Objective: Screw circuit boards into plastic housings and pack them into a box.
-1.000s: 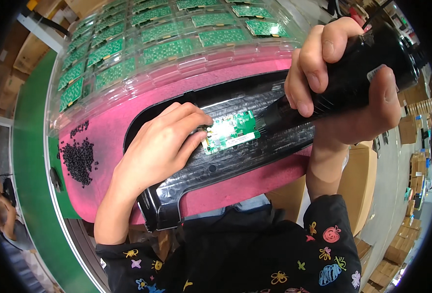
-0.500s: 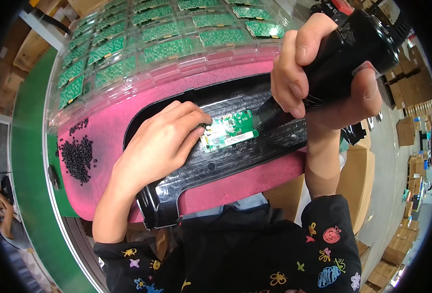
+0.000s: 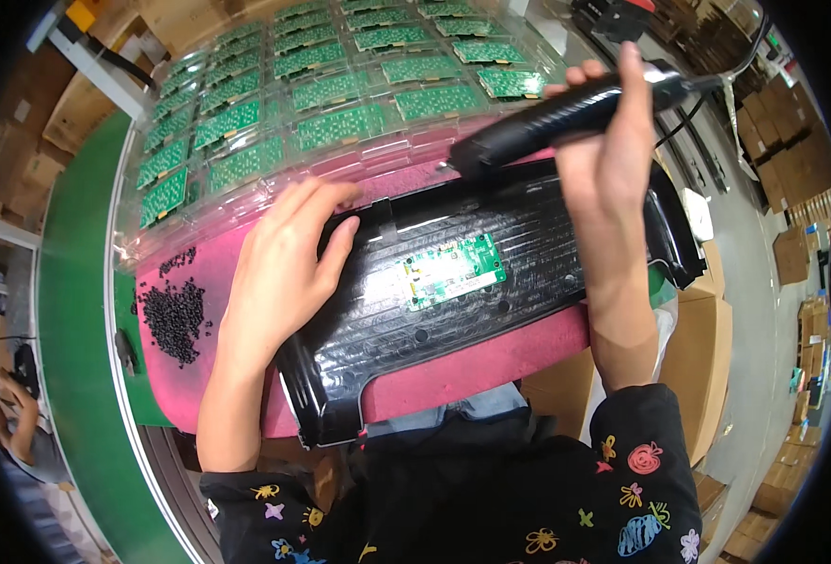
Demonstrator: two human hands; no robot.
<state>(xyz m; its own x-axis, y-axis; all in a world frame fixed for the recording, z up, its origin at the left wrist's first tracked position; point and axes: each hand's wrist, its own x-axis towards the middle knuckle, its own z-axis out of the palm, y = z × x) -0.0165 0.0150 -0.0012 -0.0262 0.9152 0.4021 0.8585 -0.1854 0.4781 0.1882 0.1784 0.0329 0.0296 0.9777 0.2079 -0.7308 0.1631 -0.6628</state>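
A black electric screwdriver (image 3: 538, 122) lies slanted in my right hand (image 3: 608, 160), its fingers wrapped around the body. The tool's tip points left, above the far edge of a long black plastic housing (image 3: 368, 310). Inside the housing sits a green circuit board (image 3: 453, 270), touched by neither hand. My left hand (image 3: 289, 249) is at the housing's far left edge, with bent fingers and the thumb apart from them. I see nothing held between them.
A clear plastic tray (image 3: 289, 155) of several green circuit boards stands beyond the pink mat (image 3: 462, 362). Small black screws (image 3: 176, 320) lie heaped on the mat's left side. A cable (image 3: 730, 80) runs from the screwdriver's rear. Cardboard boxes (image 3: 702, 362) stand at right.
My right hand has drawn the screwdriver off the board's right end, toward the far edge, and tilted it flatter. My left hand has left the board's left end and moved up and left.
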